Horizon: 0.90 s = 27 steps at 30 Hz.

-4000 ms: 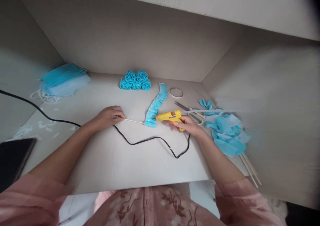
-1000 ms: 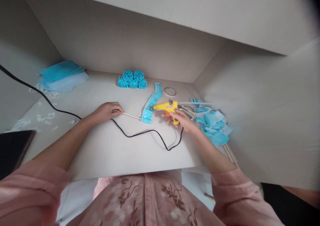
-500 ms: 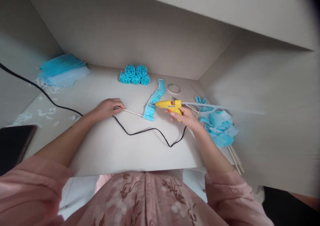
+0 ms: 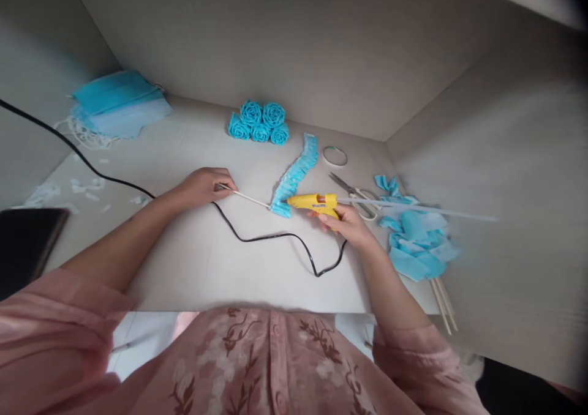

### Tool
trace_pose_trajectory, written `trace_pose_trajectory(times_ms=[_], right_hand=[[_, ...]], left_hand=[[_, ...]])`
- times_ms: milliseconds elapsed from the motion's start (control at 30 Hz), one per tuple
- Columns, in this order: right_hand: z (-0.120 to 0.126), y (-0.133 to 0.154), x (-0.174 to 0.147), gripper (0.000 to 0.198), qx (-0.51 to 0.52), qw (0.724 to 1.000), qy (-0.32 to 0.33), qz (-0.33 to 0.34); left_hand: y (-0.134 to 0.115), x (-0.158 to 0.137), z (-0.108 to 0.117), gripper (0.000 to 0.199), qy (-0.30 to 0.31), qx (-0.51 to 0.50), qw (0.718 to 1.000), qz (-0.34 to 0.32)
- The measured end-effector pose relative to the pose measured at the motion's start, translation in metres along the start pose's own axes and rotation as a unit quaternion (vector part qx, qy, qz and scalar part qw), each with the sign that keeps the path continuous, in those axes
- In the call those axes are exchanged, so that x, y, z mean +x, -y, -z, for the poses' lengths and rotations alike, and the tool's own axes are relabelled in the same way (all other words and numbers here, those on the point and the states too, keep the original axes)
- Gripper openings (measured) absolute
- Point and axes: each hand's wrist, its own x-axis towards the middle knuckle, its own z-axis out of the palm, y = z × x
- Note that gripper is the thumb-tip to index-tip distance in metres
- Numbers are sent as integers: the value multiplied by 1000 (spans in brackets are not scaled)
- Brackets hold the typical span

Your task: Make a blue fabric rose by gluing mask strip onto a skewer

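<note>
My left hand [image 4: 212,183] pinches a thin pale wooden stick [image 4: 248,198] near its left end. The stick's other end meets the near end of a gathered light-blue fabric strip [image 4: 297,173], which lies in a gentle curve on the table. My right hand [image 4: 345,222] is wrapped round the handle of a yellow glue gun [image 4: 316,202]. Its nozzle points left, at the strip close to the stick's tip; whether it touches cannot be made out. A long translucent glue stick [image 4: 413,207] juts from the back of the gun.
Several blue fabric roses [image 4: 260,121] stand piled at the back. Blue face masks [image 4: 117,103] lie at left with white scraps [image 4: 89,185]. Right of the strip are a ring [image 4: 335,156], scissors [image 4: 358,194], blue scraps [image 4: 418,240] and spare sticks [image 4: 443,305]. A black cord [image 4: 266,237] crosses the table.
The glue gun's nozzle has shifted from the strip's middle part toward its near end by the stick. My head view has moved a little, and the scissors now show more fully.
</note>
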Motion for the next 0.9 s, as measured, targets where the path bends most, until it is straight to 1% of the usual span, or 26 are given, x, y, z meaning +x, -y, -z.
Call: trace_pose_trajectory(times_ms=[267, 433, 533, 600, 667, 800, 900], right_hand=[[-2, -3, 0, 47, -34, 999, 0, 9], [7, -4, -3, 44, -85, 996, -17, 15], [10, -2, -6, 46, -54, 998, -30, 14], [9, -2, -6, 48, -27, 999, -30, 18], [5, -3, -5, 50, -20, 999, -23, 23], [0, -6, -1, 46, -72, 997, -9, 20], [5, -7, -2, 45, -96, 995, -9, 12]], left_hand=[[0, 1, 2, 27, 10, -8, 1000, -4], [0, 2, 3, 28, 13, -3, 1000, -7], [0, 2, 3, 29, 9, 2, 1000, -13], [-1, 3, 3, 30, 7, 6, 1000, -13], [-3, 3, 4, 30, 8, 9, 1000, -14], [-3, 2, 4, 31, 8, 9, 1000, -15], [-1, 2, 3, 31, 7, 6, 1000, -17]])
